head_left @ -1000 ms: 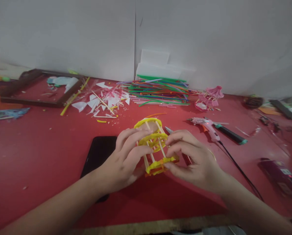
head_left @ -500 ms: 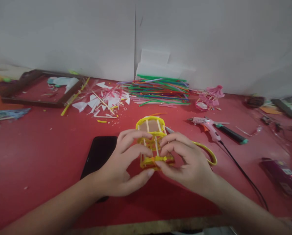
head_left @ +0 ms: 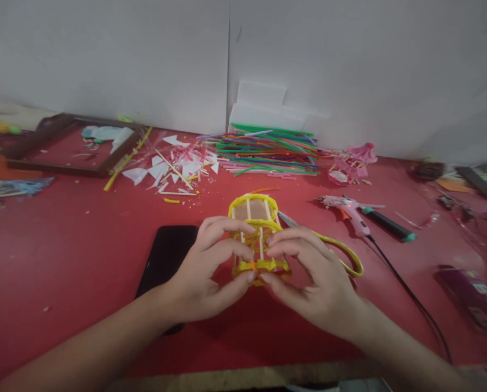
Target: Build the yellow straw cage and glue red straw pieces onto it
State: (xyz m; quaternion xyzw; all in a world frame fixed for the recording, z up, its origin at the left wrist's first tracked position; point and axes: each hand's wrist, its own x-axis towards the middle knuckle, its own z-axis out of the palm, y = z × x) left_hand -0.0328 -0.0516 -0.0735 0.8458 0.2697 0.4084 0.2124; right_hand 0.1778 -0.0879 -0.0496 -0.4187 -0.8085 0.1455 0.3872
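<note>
We judge the frame [head_left: 261, 239] to be well along: it is in front of us over the middle of the bench [head_left: 84, 261], with three yellow rings [head_left: 263, 223] set apart and spanned by pale sticks [head_left: 248, 209], and a brown panel [head_left: 257, 210] already fills the far ring. What looks unsettled is the near ring, where our left hand [head_left: 198, 272] and right hand [head_left: 321, 272] are both closed narrowly on the frame, fingers along its sides and thumbs meeting beside a small orange bit [head_left: 253, 265]. We cannot tell whether that ring is firmly fixed or whether the frame's underside touches the bench. No panel shows between the sticks, so the sides are open. The glue gun [head_left: 352, 214] lies to the right, its red light showing, and scissors [head_left: 360, 268] lie partly behind our right hand. Behind the frame, plenty of coloured strips [head_left: 266, 149] remain unused, beside a spread of scraps [head_left: 186, 166].
</note>
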